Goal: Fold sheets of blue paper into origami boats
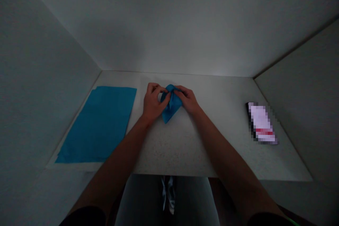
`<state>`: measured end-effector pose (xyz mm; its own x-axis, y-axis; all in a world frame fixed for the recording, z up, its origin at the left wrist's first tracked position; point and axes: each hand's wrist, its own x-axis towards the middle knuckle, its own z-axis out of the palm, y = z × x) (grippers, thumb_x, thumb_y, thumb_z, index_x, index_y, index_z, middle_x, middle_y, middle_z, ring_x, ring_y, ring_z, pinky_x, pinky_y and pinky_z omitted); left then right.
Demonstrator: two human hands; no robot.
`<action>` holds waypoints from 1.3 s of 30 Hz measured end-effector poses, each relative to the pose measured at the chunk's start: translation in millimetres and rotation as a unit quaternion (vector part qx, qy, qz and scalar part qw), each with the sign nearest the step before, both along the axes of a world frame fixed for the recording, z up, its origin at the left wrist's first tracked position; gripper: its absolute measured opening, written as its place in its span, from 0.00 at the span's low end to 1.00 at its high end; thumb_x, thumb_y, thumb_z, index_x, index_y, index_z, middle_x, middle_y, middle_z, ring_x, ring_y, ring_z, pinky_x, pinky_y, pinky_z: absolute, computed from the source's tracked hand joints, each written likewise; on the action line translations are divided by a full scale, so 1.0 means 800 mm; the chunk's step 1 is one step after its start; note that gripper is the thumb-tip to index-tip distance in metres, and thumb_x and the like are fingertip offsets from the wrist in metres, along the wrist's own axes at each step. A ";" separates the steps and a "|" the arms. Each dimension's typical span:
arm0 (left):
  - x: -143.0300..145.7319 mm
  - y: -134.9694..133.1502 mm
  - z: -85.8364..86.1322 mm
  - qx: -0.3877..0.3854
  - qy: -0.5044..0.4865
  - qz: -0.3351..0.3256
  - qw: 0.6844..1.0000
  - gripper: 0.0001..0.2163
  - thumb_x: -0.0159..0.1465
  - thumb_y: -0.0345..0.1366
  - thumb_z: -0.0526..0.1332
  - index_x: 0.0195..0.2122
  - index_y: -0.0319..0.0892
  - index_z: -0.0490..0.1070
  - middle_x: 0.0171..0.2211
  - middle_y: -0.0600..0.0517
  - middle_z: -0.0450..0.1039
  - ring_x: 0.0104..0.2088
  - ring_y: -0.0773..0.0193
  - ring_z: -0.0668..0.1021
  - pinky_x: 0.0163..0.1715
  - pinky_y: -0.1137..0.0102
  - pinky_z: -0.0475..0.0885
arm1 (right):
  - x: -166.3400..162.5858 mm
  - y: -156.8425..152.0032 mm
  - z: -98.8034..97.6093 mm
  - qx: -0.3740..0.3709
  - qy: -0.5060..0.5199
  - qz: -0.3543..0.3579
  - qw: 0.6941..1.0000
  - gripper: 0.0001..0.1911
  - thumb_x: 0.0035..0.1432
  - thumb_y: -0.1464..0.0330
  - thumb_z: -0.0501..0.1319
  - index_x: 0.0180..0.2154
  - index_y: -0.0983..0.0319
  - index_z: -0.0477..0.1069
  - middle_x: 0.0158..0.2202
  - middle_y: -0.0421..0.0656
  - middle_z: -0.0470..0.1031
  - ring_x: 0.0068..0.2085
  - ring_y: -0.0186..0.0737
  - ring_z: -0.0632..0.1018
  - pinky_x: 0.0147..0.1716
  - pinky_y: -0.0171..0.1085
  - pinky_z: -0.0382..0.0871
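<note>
folded blue paper (174, 105) | sharp corner toward wearer, slightly left | long axis near-to-far | left hand (154, 101) and right hand (188, 99) pinching its upper folds

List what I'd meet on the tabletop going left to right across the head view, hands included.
Flat blue sheets → left hand → small folded blue piece → right hand → pixelated object with a bright face.
</note>
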<state>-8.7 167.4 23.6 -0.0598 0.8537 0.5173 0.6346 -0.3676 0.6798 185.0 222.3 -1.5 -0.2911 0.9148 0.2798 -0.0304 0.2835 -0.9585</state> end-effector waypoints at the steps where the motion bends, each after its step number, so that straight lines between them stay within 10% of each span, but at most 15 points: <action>1: -0.001 0.001 0.000 0.009 0.004 0.006 1.000 0.04 0.71 0.36 0.71 0.44 0.46 0.78 0.54 0.46 0.72 0.55 0.55 0.80 0.59 0.58 0.80 | 0.001 0.000 0.000 0.007 -0.005 0.007 1.000 0.17 0.66 0.52 0.70 0.50 0.51 0.88 0.49 0.43 0.88 0.50 0.47 0.85 0.54 0.48 0.79; 11: -0.008 0.012 -0.006 -0.012 -0.054 -0.001 0.998 0.15 0.68 0.44 0.76 0.44 0.46 0.72 0.45 0.50 0.79 0.49 0.57 0.82 0.55 0.60 0.80 | 0.010 -0.004 -0.001 0.132 -0.085 0.091 0.983 0.43 0.59 0.63 0.73 0.75 0.45 0.72 0.62 0.45 0.80 0.51 0.44 0.81 0.48 0.42 0.80; 18: -0.013 0.019 -0.011 0.100 -0.060 -0.046 0.992 0.11 0.70 0.38 0.72 0.47 0.48 0.72 0.46 0.50 0.79 0.49 0.57 0.83 0.54 0.60 0.80 | 0.008 -0.001 -0.011 0.105 -0.042 0.110 0.987 0.47 0.65 0.53 0.74 0.80 0.47 0.62 0.66 0.48 0.81 0.48 0.43 0.82 0.46 0.41 0.81; 35: -0.027 0.027 -0.014 0.027 0.072 -0.016 0.997 0.19 0.62 0.36 0.79 0.48 0.47 0.72 0.46 0.50 0.83 0.43 0.54 0.85 0.47 0.58 0.77 | 0.004 -0.006 -0.006 0.070 0.017 0.099 0.992 0.28 0.64 0.47 0.78 0.54 0.55 0.75 0.60 0.49 0.84 0.41 0.38 0.84 0.43 0.40 0.83; 39: -0.024 0.025 -0.014 0.004 0.071 0.005 0.997 0.18 0.61 0.32 0.78 0.47 0.48 0.72 0.44 0.51 0.85 0.41 0.55 0.86 0.48 0.57 0.77 | 0.004 -0.008 -0.005 0.078 0.011 0.101 0.992 0.29 0.63 0.50 0.79 0.56 0.55 0.76 0.44 0.41 0.84 0.39 0.38 0.84 0.41 0.38 0.82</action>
